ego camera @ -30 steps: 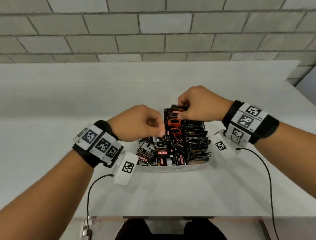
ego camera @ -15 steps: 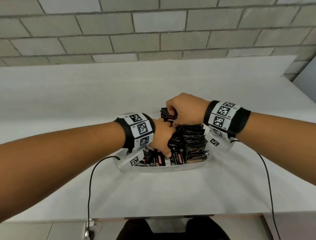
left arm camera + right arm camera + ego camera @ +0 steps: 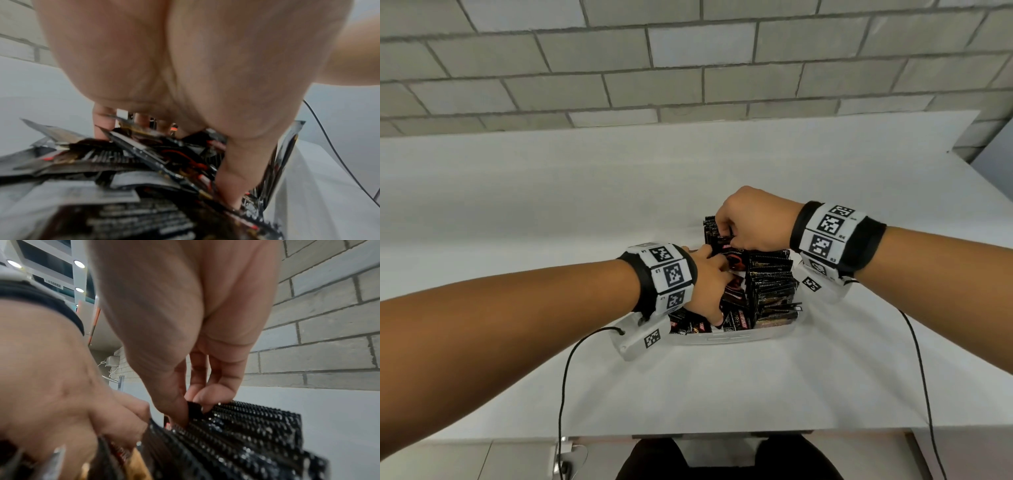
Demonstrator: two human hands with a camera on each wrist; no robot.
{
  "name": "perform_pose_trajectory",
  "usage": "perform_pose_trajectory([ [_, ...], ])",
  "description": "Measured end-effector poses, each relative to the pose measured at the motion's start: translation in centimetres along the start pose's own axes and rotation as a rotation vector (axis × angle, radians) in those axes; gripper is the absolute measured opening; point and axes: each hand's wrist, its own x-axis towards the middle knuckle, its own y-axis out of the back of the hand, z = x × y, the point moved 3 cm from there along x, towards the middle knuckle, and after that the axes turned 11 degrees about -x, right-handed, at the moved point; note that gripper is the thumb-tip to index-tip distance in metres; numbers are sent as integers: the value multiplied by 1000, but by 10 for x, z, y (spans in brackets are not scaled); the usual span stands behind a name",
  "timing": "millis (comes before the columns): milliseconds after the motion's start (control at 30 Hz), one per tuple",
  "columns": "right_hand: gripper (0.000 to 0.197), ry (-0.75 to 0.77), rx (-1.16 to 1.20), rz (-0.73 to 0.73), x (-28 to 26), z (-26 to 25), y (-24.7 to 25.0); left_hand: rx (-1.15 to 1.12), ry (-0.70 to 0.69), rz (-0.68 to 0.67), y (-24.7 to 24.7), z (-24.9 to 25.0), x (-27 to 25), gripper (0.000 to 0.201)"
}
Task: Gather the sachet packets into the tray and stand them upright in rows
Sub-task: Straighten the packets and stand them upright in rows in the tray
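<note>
my two hands are both down in the one clear tray (image 3: 736, 339) that sits on the white surface (image 3: 722, 387) in front of me. the tray is packed with dark sachet packets (image 3: 774, 284), far too many and too overlapped to count.

on my right side of the tray one row of packets (image 3: 246, 426) stands upright, their crimped top edges lined up one behind another. my right hand (image 3: 753, 219) is at the far end of the tray, fingers curled down; in the right wrist view the thumb and a fingertip (image 3: 207, 395) pinch the top edge of one upright packet (image 3: 194, 407) at the head of that row.

my left hand (image 3: 709, 287) reaches in from the other side, knuckles up, over the loose heap of packets (image 3: 702, 327) that lie flat and crossed over each other on my left side of the tray. in the left wrist view my thumb (image 3: 232, 181) is pushed down between packets beside a few standing ones (image 3: 283, 154), and my fingers (image 3: 102, 123) are dug in behind the heap. they are curled in among the packets, but whether they actually grip one i cannot tell.

each wrist wears one band with square black-and-white markers (image 3: 671, 274), and one black cable (image 3: 565, 377) runs from each band toward the near edge of the surface. a grey brick wall (image 3: 688, 68) stands behind.
</note>
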Motion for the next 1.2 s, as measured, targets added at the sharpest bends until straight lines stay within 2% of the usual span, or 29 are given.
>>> perform_pose_trajectory([
  [167,13,-9,-5,4,-1,0,0,-47,-32,-7,1,0,3,82],
  [333,10,-28,22,27,-2,4,-1,-53,-25,43,3,-2,6,93],
  [467,12,-31,46,35,-1,7,-2,-61,18,25,4,-4,7,86],
  [700,13,-28,63,33,0,11,-4,-78,-10,20,7,-4,7,76],
  [867,13,-24,64,31,1,13,-5,-93,-24,52,8,-3,4,85],
  [1200,23,-48,116,34,3,15,-5,-140,-2,-5,9,-7,4,82],
])
